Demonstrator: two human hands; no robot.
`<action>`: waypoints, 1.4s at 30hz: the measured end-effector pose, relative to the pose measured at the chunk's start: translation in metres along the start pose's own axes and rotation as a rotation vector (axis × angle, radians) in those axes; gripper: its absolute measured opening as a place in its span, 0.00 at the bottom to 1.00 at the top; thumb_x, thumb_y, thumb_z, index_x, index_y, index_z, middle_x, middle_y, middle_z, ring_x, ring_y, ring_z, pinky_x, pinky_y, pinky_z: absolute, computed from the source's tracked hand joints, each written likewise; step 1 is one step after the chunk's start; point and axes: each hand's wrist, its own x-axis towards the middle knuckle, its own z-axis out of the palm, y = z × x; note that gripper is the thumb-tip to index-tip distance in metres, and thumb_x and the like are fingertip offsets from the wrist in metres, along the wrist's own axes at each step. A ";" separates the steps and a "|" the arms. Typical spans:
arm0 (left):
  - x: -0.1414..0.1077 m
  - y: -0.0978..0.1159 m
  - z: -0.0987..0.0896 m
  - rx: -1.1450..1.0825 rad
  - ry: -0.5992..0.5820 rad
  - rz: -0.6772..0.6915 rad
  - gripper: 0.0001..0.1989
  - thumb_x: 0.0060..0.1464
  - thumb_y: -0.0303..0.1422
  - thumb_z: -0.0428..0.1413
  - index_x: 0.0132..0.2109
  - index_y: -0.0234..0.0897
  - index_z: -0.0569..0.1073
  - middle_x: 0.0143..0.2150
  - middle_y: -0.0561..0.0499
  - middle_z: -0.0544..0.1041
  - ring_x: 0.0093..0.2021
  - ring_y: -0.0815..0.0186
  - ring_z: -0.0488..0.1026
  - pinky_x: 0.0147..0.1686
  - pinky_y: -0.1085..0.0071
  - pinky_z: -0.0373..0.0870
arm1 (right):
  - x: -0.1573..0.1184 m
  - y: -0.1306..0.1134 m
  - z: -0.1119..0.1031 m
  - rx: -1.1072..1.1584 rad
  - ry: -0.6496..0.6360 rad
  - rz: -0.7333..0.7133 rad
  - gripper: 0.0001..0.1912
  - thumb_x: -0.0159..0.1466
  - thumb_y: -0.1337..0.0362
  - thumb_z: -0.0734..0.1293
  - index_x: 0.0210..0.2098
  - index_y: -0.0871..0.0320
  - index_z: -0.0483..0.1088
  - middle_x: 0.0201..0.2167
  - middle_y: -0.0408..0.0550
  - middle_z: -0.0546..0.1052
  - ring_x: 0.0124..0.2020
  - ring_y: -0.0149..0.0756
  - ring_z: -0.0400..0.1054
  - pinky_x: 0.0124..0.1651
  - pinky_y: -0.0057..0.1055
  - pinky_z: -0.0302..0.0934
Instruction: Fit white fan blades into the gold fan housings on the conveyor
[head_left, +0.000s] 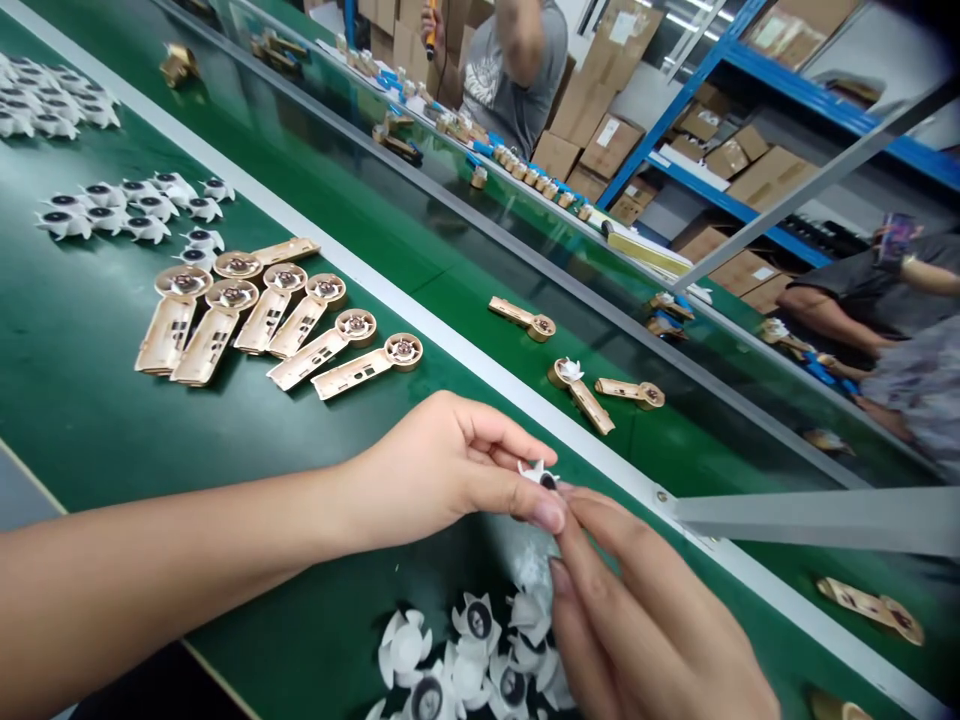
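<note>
My left hand (480,465) pinches a small white fan wheel (536,472) with a dark centre between thumb and fingers. My right hand (645,600) meets it from the right, its fingertips closed at the wheel's edge; how much of the wheel they hold is partly hidden. Below both hands lies a loose pile of white fan wheels (469,660) on the green table (300,570). Beyond my left forearm, several gold fan housings (300,320) with long handles lie side by side, with round ends away from me.
More white fan wheels (135,205) lie at the left. A belt (465,290) behind a pale rail (420,320) carries gold housings (585,395). A metal bar (817,518) juts in at right. People sit across the line near shelves (750,215) of boxes.
</note>
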 end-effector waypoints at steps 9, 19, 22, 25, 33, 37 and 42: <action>-0.001 0.036 -0.010 -0.103 0.129 0.169 0.12 0.51 0.33 0.67 0.39 0.38 0.72 0.31 0.59 0.80 0.36 0.76 0.80 0.36 0.85 0.73 | 0.168 0.148 0.077 0.046 -0.197 0.647 0.28 0.63 0.60 0.70 0.60 0.61 0.63 0.55 0.59 0.72 0.50 0.46 0.70 0.50 0.45 0.67; -0.006 0.039 -0.015 -0.040 0.003 0.199 0.14 0.45 0.26 0.70 0.38 0.36 0.74 0.34 0.54 0.81 0.30 0.72 0.79 0.29 0.80 0.72 | 0.150 0.109 0.045 0.109 -0.070 0.496 0.26 0.59 0.60 0.71 0.55 0.59 0.65 0.44 0.53 0.77 0.43 0.44 0.73 0.49 0.41 0.68; -0.007 0.035 -0.015 -0.008 -0.050 0.233 0.18 0.42 0.21 0.70 0.40 0.37 0.75 0.32 0.54 0.82 0.31 0.70 0.80 0.32 0.77 0.75 | 0.095 0.073 0.009 0.374 0.073 0.504 0.27 0.58 0.59 0.72 0.54 0.54 0.63 0.44 0.51 0.77 0.41 0.42 0.76 0.42 0.36 0.73; -0.009 0.030 -0.011 0.089 0.003 0.261 0.18 0.40 0.24 0.72 0.38 0.38 0.76 0.35 0.54 0.82 0.31 0.70 0.80 0.31 0.77 0.76 | 0.055 0.041 -0.009 0.684 0.150 0.537 0.22 0.58 0.62 0.74 0.50 0.50 0.67 0.44 0.49 0.79 0.38 0.38 0.78 0.39 0.29 0.75; -0.012 0.027 -0.002 0.549 0.131 0.490 0.16 0.36 0.32 0.73 0.36 0.39 0.81 0.40 0.53 0.79 0.33 0.69 0.76 0.34 0.74 0.77 | 0.036 0.020 -0.005 0.961 0.009 0.528 0.26 0.60 0.65 0.73 0.56 0.41 0.70 0.48 0.45 0.81 0.42 0.38 0.79 0.41 0.25 0.75; -0.014 0.031 -0.003 0.756 0.165 0.603 0.14 0.39 0.37 0.72 0.36 0.40 0.82 0.39 0.53 0.79 0.36 0.68 0.76 0.36 0.75 0.76 | 0.036 0.019 -0.004 0.984 0.017 0.580 0.25 0.60 0.65 0.73 0.56 0.41 0.70 0.48 0.46 0.81 0.41 0.38 0.79 0.40 0.21 0.74; -0.012 0.030 -0.008 0.922 0.165 0.725 0.15 0.38 0.36 0.72 0.36 0.39 0.81 0.35 0.54 0.79 0.34 0.70 0.74 0.36 0.77 0.73 | 0.031 0.021 -0.001 0.983 0.007 0.625 0.26 0.60 0.63 0.73 0.57 0.41 0.69 0.48 0.45 0.81 0.43 0.39 0.79 0.42 0.20 0.73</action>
